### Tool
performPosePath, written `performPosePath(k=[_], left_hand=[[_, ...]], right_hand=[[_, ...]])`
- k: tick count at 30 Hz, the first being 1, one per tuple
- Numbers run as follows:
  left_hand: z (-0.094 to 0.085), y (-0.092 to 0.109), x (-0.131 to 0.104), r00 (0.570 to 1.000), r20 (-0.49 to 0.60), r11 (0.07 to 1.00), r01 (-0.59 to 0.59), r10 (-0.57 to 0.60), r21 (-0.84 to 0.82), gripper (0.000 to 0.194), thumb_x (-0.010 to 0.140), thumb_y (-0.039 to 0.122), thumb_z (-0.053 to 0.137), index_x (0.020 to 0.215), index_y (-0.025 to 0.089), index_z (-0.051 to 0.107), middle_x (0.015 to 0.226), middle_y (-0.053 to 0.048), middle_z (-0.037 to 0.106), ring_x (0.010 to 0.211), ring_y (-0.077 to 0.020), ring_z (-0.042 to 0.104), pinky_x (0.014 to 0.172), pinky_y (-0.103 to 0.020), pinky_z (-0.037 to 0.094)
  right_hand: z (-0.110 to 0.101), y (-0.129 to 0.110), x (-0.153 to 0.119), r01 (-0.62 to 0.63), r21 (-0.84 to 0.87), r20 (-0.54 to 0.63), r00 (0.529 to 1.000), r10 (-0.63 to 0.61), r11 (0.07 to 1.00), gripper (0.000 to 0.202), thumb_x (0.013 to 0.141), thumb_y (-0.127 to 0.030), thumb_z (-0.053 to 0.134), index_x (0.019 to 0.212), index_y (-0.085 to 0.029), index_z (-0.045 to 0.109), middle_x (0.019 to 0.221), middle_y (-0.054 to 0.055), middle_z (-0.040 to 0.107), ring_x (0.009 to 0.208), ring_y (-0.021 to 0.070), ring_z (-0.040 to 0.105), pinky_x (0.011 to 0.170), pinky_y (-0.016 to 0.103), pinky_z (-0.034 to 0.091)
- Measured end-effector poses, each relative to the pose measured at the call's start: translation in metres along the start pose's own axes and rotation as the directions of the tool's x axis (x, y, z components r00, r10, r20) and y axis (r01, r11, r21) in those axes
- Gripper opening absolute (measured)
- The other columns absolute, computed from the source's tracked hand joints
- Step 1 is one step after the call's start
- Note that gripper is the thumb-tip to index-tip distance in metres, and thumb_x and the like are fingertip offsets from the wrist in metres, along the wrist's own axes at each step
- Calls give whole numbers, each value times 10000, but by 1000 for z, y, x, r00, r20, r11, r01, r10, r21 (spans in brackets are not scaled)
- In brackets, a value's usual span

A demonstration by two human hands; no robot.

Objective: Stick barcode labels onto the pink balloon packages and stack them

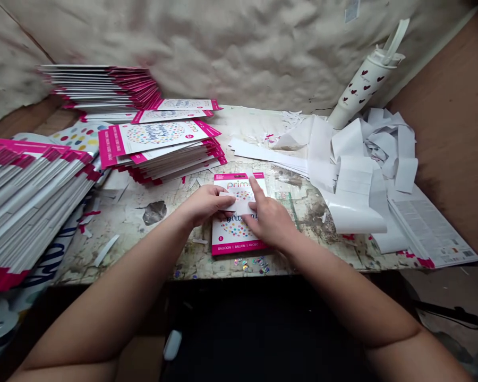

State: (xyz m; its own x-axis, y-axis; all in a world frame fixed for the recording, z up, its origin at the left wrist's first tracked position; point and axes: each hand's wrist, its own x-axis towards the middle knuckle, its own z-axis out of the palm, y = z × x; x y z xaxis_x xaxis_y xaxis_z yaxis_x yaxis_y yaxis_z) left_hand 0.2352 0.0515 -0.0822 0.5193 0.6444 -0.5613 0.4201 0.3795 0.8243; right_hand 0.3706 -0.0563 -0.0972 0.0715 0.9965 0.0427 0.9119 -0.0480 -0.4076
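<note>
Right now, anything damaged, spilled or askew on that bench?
Yes: the tabletop looks worn, with a dark patch left of the balloon packet; shiny bits lie loose near the front edge; white strips sprawl in a tangle at right.

This looks like a small packing workshop, a station for repetitive handwork. The counter (258,124) is worn, its pale surface chipped and stained, with paper scraps (106,250) strewn over it. Stacks of look-alike pink-and-white cards (103,91) crowd its left side, and one front card (239,246), printed "BALLOON", lies near the edge. A heap of white strips (356,199) fills the right. Wrinkled, blotchy sheeting (239,53) backs the counter, beside a plain brown panel (446,106).
</note>
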Motion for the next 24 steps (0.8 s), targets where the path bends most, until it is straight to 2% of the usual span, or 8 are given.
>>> performPosePath(k=[3,5,10,13,17,21,24], left_hand=[[0,-5,1,1000,-2,999,-27,27,-25,223,611,278,708,648,147,530,525,18,571,464,-92,550,471,-199,452],[3,-6,3,1000,-4,1000,-28,28,-12,201,626,271,696,652,151,537,527,23,573,461,-88,547,471,-194,447],[12,-7,11,1000,-14,995,-17,19,103,149,641,227,678,667,152,551,533,18,588,490,-111,582,487,-200,460],[11,-7,13,1000,-23,989,4,-1,150,130,647,196,665,677,152,547,548,-2,611,504,-122,602,474,-196,455],[10,-5,11,1000,-6,986,-1,2,167,98,667,182,639,739,142,586,588,-20,637,514,-119,609,491,-201,468],[13,-5,12,1000,-3,981,-23,24,193,116,687,200,622,782,142,590,592,-19,629,509,-125,607,455,-193,437],[14,-4,13,998,40,959,-48,39,278,120,696,248,608,752,144,588,599,-29,630,507,-131,601,446,-197,419]], right_hand=[[8,6,-14,154,77,-13,988,-153,985,918,808,-273,510,1473,-150,-110,1113,129,632,1082,285,530,966,461,403],[11,6,-18,191,80,-13,982,-190,978,910,784,-223,484,1475,-148,-104,1168,129,609,1129,280,507,1029,497,342],[8,8,-14,205,86,26,978,-207,975,879,734,-183,458,1484,-118,6,1188,128,606,1143,265,510,1070,507,294],[-1,19,-17,215,141,40,974,-223,966,814,764,-199,421,1484,-136,47,1279,114,562,1191,243,490,1089,507,266],[-1,33,-25,232,143,42,970,-240,962,791,748,-206,407,1468,-74,106,1310,145,536,1238,244,457,1102,517,229],[11,31,-23,263,169,62,959,-277,950,825,728,-211,405,1474,-97,72,1370,129,482,1263,233,439,1108,519,203],[14,28,-18,251,189,70,961,-268,949,847,722,-204,400,1480,-119,32,1382,123,470,1256,238,452,1111,530,181]])
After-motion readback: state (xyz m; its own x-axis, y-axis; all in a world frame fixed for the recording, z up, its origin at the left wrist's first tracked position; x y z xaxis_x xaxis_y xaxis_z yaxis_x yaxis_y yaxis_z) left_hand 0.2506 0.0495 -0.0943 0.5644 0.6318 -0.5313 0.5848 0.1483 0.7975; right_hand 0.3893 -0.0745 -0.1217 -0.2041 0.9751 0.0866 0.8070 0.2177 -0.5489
